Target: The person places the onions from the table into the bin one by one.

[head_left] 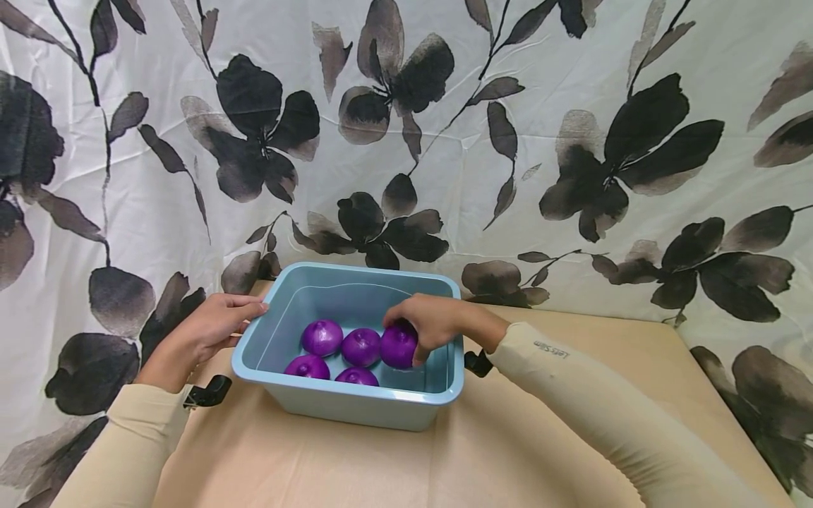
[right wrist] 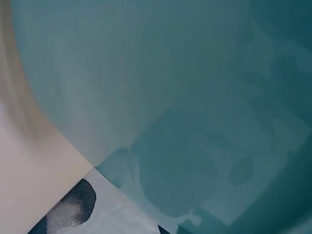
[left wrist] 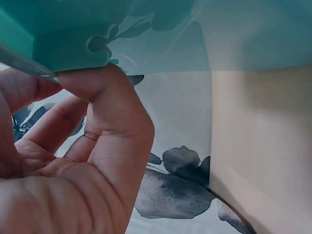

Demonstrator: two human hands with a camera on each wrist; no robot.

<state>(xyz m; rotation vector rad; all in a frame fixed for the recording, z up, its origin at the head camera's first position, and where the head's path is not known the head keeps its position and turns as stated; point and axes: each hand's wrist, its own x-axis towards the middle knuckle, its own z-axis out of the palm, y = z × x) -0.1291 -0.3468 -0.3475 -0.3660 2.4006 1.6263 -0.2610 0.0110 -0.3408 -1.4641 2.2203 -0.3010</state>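
Observation:
A light blue plastic tub (head_left: 348, 389) holds several shiny purple onions (head_left: 322, 338) on its floor. My left hand (head_left: 214, 326) pinches the tub's left rim; in the left wrist view, the thumb and bent index finger of that hand (left wrist: 105, 124) meet at the rim's underside. Inside the tub at the right, my right hand (head_left: 430, 319) grips one purple onion (head_left: 399, 344) from above, its fingers curled over it. That onion sits beside another onion (head_left: 360, 347). The tub's wall (right wrist: 146, 87) fills most of the right wrist view, and the right hand is hidden there.
The tub stands on a tan tabletop (head_left: 546, 437). Behind and along the sides hangs a white cloth (head_left: 483, 176) with dark floral print. Each wrist carries a small black camera, such as the left one (head_left: 209, 392).

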